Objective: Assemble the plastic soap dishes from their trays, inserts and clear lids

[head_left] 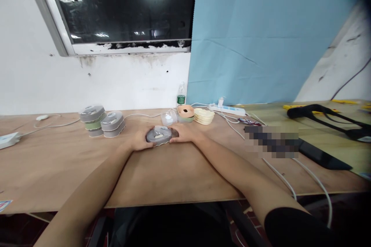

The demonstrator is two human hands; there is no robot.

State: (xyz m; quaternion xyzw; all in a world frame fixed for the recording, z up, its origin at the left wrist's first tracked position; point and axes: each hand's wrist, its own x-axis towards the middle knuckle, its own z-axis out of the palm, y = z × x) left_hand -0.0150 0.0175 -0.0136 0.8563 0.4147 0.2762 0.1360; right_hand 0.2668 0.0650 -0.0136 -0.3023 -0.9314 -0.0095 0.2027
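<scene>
Grey box [159, 134] sits mid-table in front of me, between my two hands. Left hand [141, 139] curls part-open around its left end; right hand [182, 133] does the same on the right end, so both have hold of it. Can't tell if its base is fully down on the table [174, 177].

Step in hand, as I read it: gripping and squaring up the box. Next move likely calls for even pressure from both sides, box kept level, fingers not slipping off the rounded ends.

Just behind the box: clear cup [169, 118], then peach box [185, 111] and cream stack [203, 116], close to my right fingers. Pushing back or to the right could knock these. Bottle [181, 94] stands behind them by the wall [130, 85].

Left, well apart from my hand: short stack [112, 124] and tall stack [92, 114], side by side. Bare wood shows between short stack and left hand, and from the box to the near edge, so room is best toward me and front-left. Right side has the power strip [227, 109] and a loose cable [279, 176] near my forearm; snag risk.
</scene>
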